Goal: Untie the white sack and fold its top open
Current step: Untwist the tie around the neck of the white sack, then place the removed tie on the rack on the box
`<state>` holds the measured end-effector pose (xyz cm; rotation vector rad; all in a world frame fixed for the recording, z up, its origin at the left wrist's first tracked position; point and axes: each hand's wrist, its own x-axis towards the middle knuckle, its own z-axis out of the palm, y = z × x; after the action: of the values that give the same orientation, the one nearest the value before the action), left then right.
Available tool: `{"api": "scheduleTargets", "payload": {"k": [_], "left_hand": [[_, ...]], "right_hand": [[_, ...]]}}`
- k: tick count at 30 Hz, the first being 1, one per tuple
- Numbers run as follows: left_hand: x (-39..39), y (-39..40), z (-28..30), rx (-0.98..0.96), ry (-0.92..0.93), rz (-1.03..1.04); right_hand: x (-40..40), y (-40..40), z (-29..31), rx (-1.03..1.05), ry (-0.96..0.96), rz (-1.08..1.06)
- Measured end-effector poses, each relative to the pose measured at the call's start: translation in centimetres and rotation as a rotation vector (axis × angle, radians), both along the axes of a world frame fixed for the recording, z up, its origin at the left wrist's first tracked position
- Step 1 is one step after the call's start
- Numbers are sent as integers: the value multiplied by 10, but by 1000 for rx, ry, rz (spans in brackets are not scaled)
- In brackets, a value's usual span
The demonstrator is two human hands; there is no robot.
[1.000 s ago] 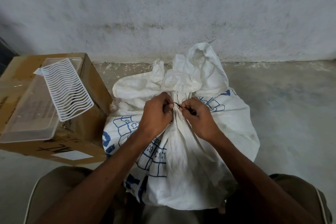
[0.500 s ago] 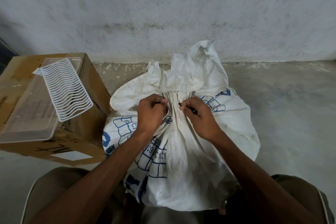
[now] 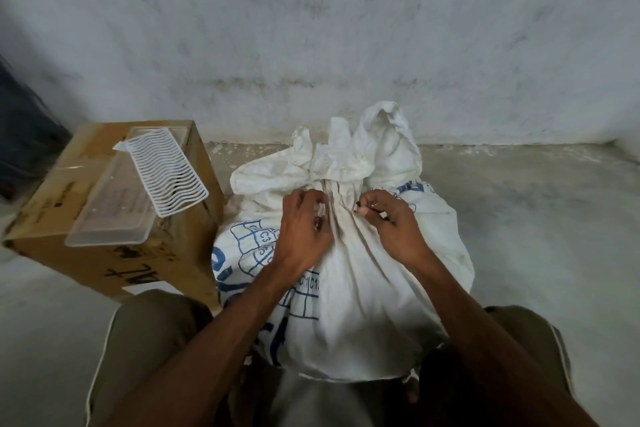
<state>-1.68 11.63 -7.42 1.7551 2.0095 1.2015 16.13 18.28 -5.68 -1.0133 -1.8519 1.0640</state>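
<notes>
On the floor between the person's knees stands the sack (image 3: 363, 288), its neck bunched and apparently not yet freed. Left hand (image 3: 304, 229) pinches a fold of cloth beside the neck; right hand (image 3: 391, 222) has its fingers (image 3: 363, 210) closed on something small and dark, probably the tie, though it is too small to be sure. Pulling the wrong end would likely tighten the knot. A hard tug could tip the sack toward the box (image 3: 114, 215) just beside it.
</notes>
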Motion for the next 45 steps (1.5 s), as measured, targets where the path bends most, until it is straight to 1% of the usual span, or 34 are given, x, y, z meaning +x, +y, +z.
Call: {"api": "scheduleTargets", "payload": {"k": [4,6,12,16,20,23,25,26,28,30,32,35,37,39,42,45], "left_hand": [[9,-32,17,-2,-11,-117],[13,-52,26,-3,-28,-159],[19,-98,52,20,-39,-156],[27,-118,79,46,2,-236],[31,-143,101,92,-78,-178],[22,-156,111,100,-126,-126],[14,-158,115,79,-116,-103],[10,-158,117,93,-110,-72],[1,-156,121,187,-84,6],[-8,-152,127,289,21,72],[-19,-148,132,337,152,94],[-39,-142,131,287,296,55],[-55,-140,125,249,338,32],[-68,-143,121,235,314,38],[-86,-146,116,247,203,50],[-110,-142,110,202,177,46]], "right_hand": [[18,-35,26,-5,16,-26],[26,-54,36,-50,51,-14],[49,-102,72,-121,169,28],[48,-127,108,-133,244,74],[38,-145,150,-133,344,59],[28,-145,170,-170,392,38],[21,-140,174,-224,409,50],[16,-137,175,-251,411,72],[3,-131,174,-293,407,117],[-10,-125,173,-318,406,150],[-23,-120,172,-328,407,171],[-44,-113,174,-358,423,217],[-59,-107,176,-369,427,243],[-75,-99,178,-380,434,253],[-102,-86,179,-420,446,277],[-131,-74,177,-444,437,307]]}}
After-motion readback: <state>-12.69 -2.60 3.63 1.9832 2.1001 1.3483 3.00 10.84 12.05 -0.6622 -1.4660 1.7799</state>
